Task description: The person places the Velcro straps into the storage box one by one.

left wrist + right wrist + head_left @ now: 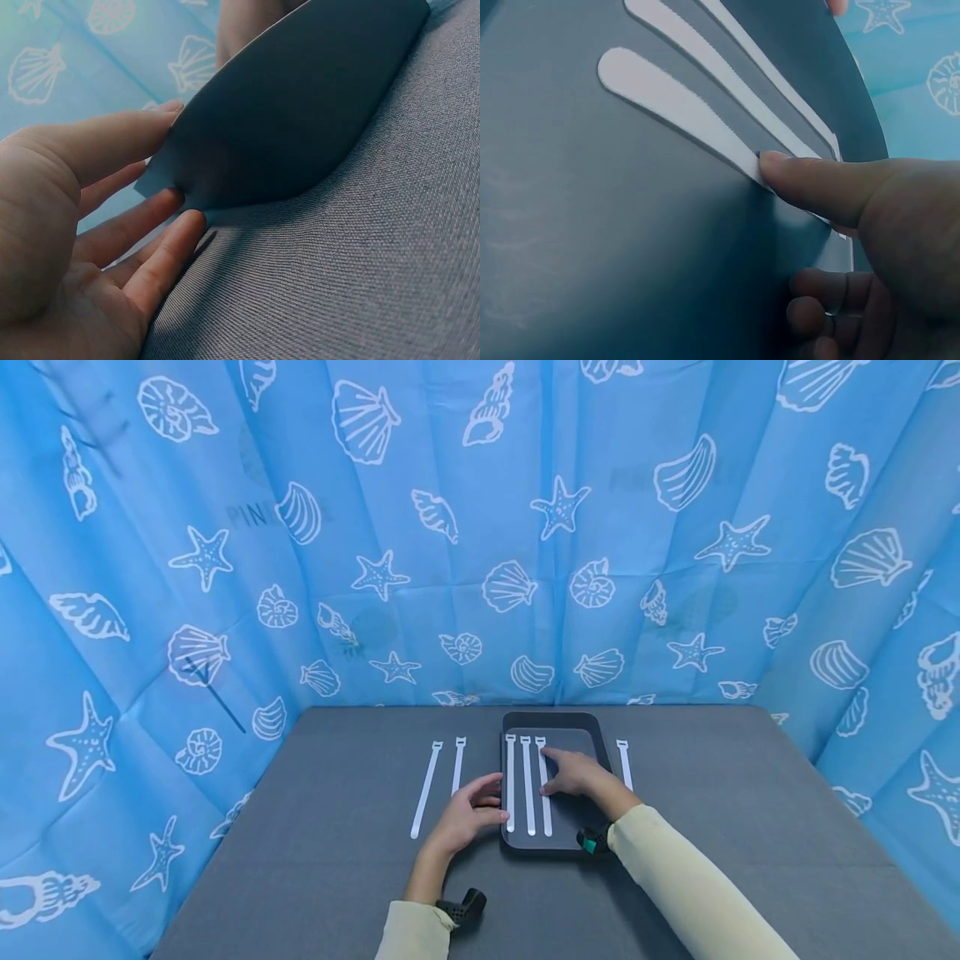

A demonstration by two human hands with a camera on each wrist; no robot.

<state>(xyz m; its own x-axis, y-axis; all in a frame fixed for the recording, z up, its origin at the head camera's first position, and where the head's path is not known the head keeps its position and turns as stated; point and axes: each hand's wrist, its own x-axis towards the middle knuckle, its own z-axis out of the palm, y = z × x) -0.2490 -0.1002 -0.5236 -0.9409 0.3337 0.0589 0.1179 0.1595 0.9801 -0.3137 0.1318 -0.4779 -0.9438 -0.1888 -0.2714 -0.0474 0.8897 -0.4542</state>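
Three white buckle-headed cable straps lie side by side, lengthwise, in a dark grey tray [592, 724]: a left strap [511, 777], a middle strap [528, 785] and a right strap [545, 802]. My right hand [577, 774] reaches over the tray, its index fingertip near the right strap's head. In the right wrist view, the right thumb [810, 176] presses against this strap [667, 97], which lies flat. My left hand [467, 814] is at the tray's left side. In the left wrist view its thumb [127, 135] touches the rim while its other fingers extend to the outer wall [285, 120].
Two more white straps lie on the grey cloth-covered table [337, 827] left of the tray, an outer strap [426, 789] and an inner strap [458, 764]. Another strap [625, 763] is right of the tray, partly behind the right forearm. A blue shell-print curtain [465, 585] surrounds the table.
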